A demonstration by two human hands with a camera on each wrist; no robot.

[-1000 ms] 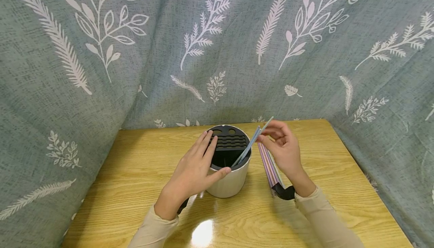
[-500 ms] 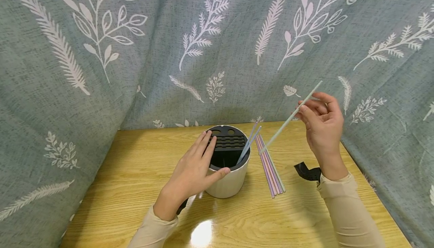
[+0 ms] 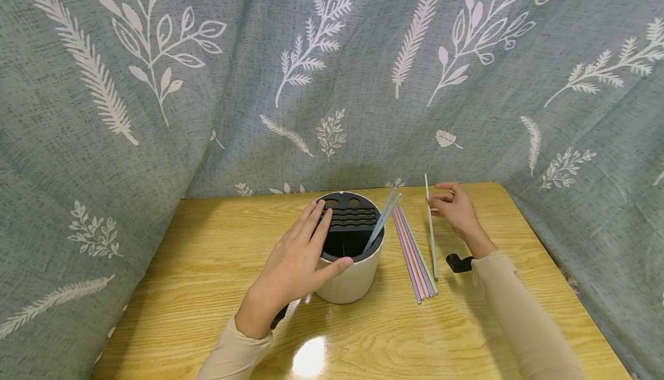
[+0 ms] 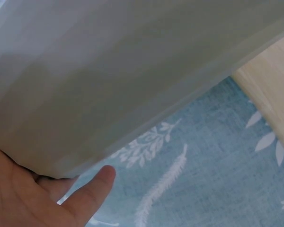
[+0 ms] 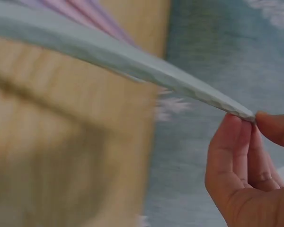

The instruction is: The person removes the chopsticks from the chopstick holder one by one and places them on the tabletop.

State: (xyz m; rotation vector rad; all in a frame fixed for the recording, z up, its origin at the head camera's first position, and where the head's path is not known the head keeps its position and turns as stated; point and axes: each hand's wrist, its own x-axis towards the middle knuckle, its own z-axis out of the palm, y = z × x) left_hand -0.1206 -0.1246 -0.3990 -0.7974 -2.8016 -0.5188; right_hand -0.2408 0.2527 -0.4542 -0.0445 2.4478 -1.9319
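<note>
My left hand point(image 3: 298, 253) rests on a white round pot point(image 3: 347, 282) with a black slotted top point(image 3: 350, 217), fingers lying straight across its left edge and thumb at the front rim. In the left wrist view the pot's pale wall point(image 4: 113, 85) fills the upper part, with the hand point(image 4: 33, 198) below. My right hand point(image 3: 456, 213) pinches a thin pale green stick point(image 3: 432, 241) between thumb and fingertips. Its near end points toward me, close over the table. In the right wrist view the stick point(image 5: 132, 61) runs left from the right hand point(image 5: 246, 175).
Two bluish sticks point(image 3: 381, 223) lean in the pot's open front compartment. Right of the pot, several pastel sticks point(image 3: 413, 256) lie side by side on the wooden table point(image 3: 207, 288). A leaf-patterned curtain point(image 3: 249, 80) hangs behind and at both sides.
The pale green stick has come out of the pot in my right hand, swung up and right, then down beside the loose sticks. My left hand has stayed put.
</note>
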